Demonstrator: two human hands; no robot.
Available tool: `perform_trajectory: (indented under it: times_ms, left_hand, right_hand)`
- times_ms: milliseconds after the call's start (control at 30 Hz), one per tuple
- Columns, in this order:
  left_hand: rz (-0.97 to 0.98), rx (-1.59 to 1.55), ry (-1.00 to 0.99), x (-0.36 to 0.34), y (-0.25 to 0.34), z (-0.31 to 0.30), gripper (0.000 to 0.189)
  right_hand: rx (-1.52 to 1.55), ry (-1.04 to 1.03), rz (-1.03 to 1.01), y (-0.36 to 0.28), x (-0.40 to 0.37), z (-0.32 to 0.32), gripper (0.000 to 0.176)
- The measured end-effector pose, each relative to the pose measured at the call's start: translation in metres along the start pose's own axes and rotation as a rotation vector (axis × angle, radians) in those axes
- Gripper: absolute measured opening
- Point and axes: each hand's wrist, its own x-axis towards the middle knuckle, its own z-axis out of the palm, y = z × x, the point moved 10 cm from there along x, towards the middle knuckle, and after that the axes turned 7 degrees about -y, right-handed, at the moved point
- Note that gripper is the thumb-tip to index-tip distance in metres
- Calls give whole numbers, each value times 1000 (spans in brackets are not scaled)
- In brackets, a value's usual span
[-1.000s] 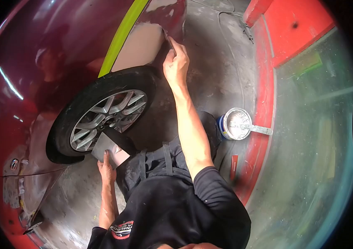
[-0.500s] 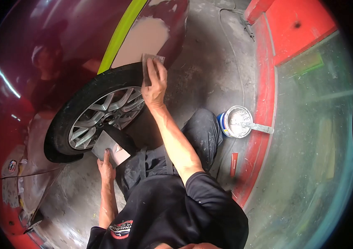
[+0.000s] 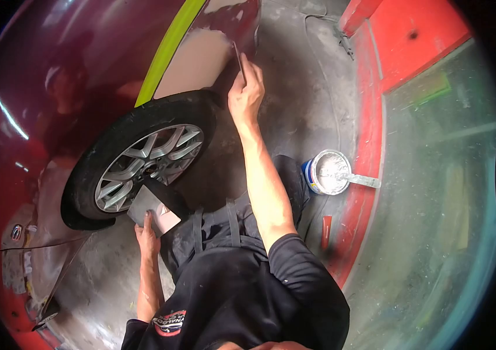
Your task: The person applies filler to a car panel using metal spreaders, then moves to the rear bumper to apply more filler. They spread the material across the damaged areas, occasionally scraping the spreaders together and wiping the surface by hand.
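My right hand [image 3: 247,96] grips a thin flat spreader [image 3: 240,61], seen nearly edge-on, with its tip at the right side of a beige filler patch [image 3: 192,67]. That patch covers part of the maroon car panel above the wheel [image 3: 149,160]. A strip of yellow-green tape [image 3: 168,52] runs along the patch's left side. Low by the tire, my left hand [image 3: 148,234] holds a flat grey mixing board [image 3: 143,205], thumb on top. Some pinkish filler [image 3: 167,219] lies on the board's right part.
An open can of pale paste [image 3: 328,169] stands right of my knee, a putty knife [image 3: 366,180] resting across its rim. Near it a red tube [image 3: 326,232] lies on the floor. A red-edged glass panel [image 3: 434,175] borders the right, and a hose [image 3: 321,64] trails across the floor.
My right hand has moved right, away from the wheel arch, and the spreader has turned from broadside to edge-on. The left hand and the board have barely moved.
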Motion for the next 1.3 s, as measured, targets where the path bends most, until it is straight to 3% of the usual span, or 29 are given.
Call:
perform_trajectory:
  times_ms: [200, 500, 733, 900, 1033, 1200, 1300]
  left_hand:
    - [-38, 56, 31, 1, -7, -13, 43]
    - [-18, -20, -25, 4, -7, -7, 36]
    - [-19, 6, -49, 1, 0, 4, 39]
    - [-40, 42, 41, 5, -11, -18, 34]
    - [-44, 34, 14, 3, -11, -13, 36]
    - [-8, -10, -45, 5, -4, -1, 34]
    - [-28, -24, -60, 5, -7, -3, 35]
  right_hand:
    - [2, -76, -77, -12, 10, 14, 48]
    - [-5, -60, -244, -37, -69, 41, 68]
    - [19, -143, -212, -28, -103, 55, 80]
    - [2, -85, -139, -5, -105, 31, 59]
    - [41, 10, -76, -4, -46, 0, 41]
    - [4, -42, -53, 4, 15, 9, 45]
    - [-4, -48, -139, -16, 10, 14, 49]
